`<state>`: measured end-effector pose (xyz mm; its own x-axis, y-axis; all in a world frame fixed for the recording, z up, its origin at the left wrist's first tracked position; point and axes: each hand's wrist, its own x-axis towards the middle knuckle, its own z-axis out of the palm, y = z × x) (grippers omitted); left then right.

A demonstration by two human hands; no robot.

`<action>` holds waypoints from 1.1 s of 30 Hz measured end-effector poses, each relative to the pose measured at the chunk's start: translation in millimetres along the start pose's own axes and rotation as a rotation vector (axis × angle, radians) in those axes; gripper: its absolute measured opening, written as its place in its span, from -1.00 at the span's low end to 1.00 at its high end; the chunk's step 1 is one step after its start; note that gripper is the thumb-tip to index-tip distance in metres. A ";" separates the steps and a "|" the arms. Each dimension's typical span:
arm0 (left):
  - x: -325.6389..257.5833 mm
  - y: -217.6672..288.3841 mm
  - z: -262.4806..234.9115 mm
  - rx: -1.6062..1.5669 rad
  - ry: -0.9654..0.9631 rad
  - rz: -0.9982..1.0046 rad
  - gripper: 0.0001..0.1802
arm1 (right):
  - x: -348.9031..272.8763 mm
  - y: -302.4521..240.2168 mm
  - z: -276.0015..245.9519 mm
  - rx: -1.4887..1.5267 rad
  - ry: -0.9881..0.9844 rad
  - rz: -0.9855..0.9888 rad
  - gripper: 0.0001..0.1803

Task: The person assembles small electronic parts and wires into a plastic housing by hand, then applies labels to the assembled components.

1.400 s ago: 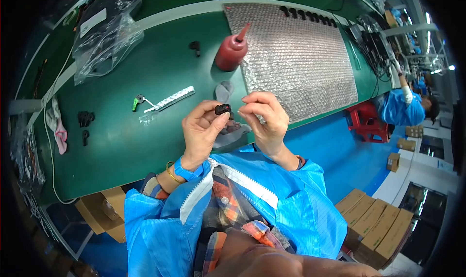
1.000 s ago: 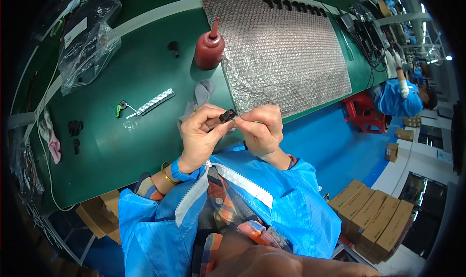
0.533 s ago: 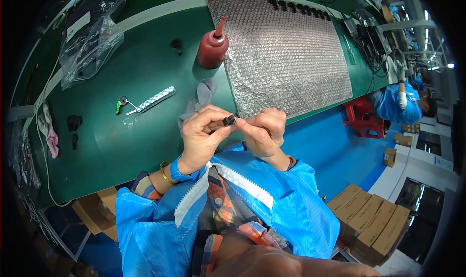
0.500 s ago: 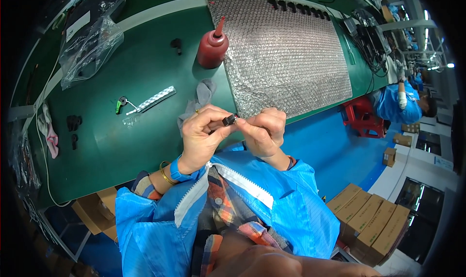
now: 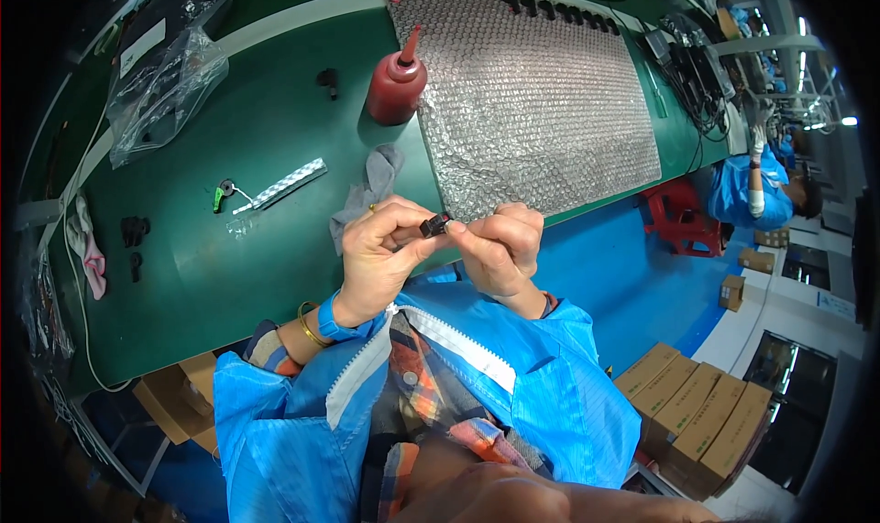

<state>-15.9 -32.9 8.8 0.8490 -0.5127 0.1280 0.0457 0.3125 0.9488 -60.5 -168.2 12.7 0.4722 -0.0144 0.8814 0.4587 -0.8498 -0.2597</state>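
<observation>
- The black part (image 5: 434,226) sits near the middle of the frame, held above the table; its long axis slants slightly, one end toward my left palm, the other, with a touch of red, toward the right and a little up.
- My left hand (image 5: 378,246) pinches it between thumb and forefinger.
- My right hand (image 5: 500,250) has its fingers curled in, thumb and forefinger tips at the part's right end; I can't tell whether they grip it or only touch it.
- The green table (image 5: 229,289) fills the left and centre, with the blue floor (image 5: 587,289) beyond its edge at right.
- Bubble wrap (image 5: 541,101) covers the table's upper middle, a row of black pieces (image 5: 548,11) along its top edge.
- At right, a co-worker in blue (image 5: 747,193) is beside a red stool (image 5: 680,216); boxes (image 5: 701,413) fill the lower right.
- The red bottle (image 5: 396,92) stands upright at the wrap's left edge.
- My left hand hides some of the grey cloth (image 5: 371,186); my fingers cover some of the part.
- Left of the cloth lies a patterned strip (image 5: 290,185), near a green tag (image 5: 218,198).
- A plastic bag (image 5: 165,97) lies upper left; cables (image 5: 698,92) are heaped upper right.
</observation>
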 end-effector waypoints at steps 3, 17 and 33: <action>-0.2 -2.1 0.6 -0.026 -0.019 -0.005 -0.83 | -1.1 0.7 -1.3 -0.005 -0.005 -0.009 -0.82; 2.7 -4.7 -1.9 0.150 -0.031 0.106 -0.82 | -6.2 1.7 -1.5 0.025 -0.036 0.048 -0.84; -1.3 -3.6 -4.2 0.209 -0.033 0.164 -0.79 | -4.3 -2.6 -2.4 0.261 -0.070 0.226 -0.81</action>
<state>-14.9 -29.9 4.0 0.8182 -0.4961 0.2907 -0.2035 0.2231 0.9533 -65.5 -167.2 10.5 0.6301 -0.1427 0.7633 0.5094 -0.6658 -0.5451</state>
